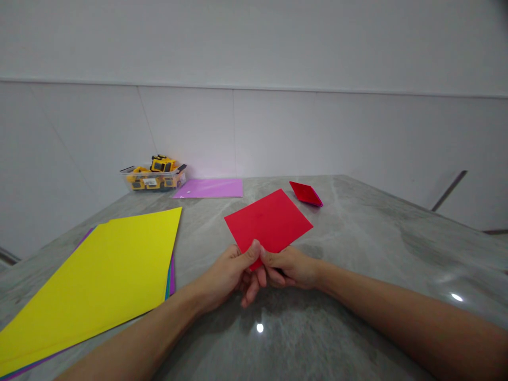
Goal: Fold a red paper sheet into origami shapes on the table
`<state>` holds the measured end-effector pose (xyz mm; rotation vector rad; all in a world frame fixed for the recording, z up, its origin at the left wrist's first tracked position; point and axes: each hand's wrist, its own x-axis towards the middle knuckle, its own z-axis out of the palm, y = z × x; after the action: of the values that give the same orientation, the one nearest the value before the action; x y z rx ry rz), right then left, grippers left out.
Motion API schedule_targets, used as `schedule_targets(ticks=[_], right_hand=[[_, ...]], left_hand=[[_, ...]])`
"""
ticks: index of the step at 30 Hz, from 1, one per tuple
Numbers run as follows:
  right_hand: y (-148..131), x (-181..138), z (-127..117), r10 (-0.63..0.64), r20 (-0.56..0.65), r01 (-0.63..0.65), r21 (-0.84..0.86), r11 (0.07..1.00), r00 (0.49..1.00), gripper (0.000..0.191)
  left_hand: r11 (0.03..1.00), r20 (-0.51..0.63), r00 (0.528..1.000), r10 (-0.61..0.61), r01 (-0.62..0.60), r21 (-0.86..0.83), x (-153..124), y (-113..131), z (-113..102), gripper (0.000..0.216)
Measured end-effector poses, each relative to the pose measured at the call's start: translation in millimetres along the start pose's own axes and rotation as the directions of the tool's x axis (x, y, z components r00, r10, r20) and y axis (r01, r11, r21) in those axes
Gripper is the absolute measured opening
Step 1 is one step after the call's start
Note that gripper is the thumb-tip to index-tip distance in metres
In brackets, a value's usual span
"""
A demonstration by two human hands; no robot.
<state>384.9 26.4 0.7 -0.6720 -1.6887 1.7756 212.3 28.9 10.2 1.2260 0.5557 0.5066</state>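
Red sheet (268, 219) partly behind both thumbs (249, 255)

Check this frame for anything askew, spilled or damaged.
Nothing looks spilled or damaged. Slightly askew: a teal sheet and purple sheet poke unevenly from beneath the yellow sheet, so that stack isn't squared. The red sheet between left hand and right hand looks untorn.

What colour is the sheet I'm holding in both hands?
The sheet is plain red, seen best in the head view.
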Motion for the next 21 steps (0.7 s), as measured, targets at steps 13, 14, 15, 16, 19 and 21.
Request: schedule_targets(ticks=[13, 14, 15, 16, 19, 21], right_hand=[[3, 1, 0, -0.076, -0.032, 0.074, -0.074, 0.995, 0.997, 0.072], [2, 1, 0, -0.078, -0.039, 0.074, -0.104, 0.992, 0.996, 0.072], [0, 0, 0, -0.075, -0.044, 0.068, -0.142, 0.988, 0.996, 0.072], [-2, -1, 0, -0.067, -0.05, 0.057, -0.184, 0.981, 0.996, 0.072], [-5, -3, 0, -0.026, -0.082, 0.0, -0.3, 0.954, 0.996, 0.073], [-4, -3, -1, -0.001, -0.113, -0.039, -0.355, 0.934, 0.994, 0.074]], left_hand=[[0.998, -0.005, 0.998, 0.06, -0.06, 0.001, -1, 9, 10, 0.053], [0.998, -0.004, 0.998, 0.068, -0.068, 0.018, -2, 10, 10, 0.054], [0.996, -0.005, 0.997, 0.075, -0.074, 0.041, -2, 10, 10, 0.054], [0.994, -0.008, 0.997, 0.081, -0.08, 0.069, -1, 10, 9, 0.054], [0.981, -0.041, 0.995, 0.088, -0.079, 0.18, -1, 8, 5, 0.052], [0.967, -0.067, 0.994, 0.09, -0.071, 0.246, 0, 7, 4, 0.052]])
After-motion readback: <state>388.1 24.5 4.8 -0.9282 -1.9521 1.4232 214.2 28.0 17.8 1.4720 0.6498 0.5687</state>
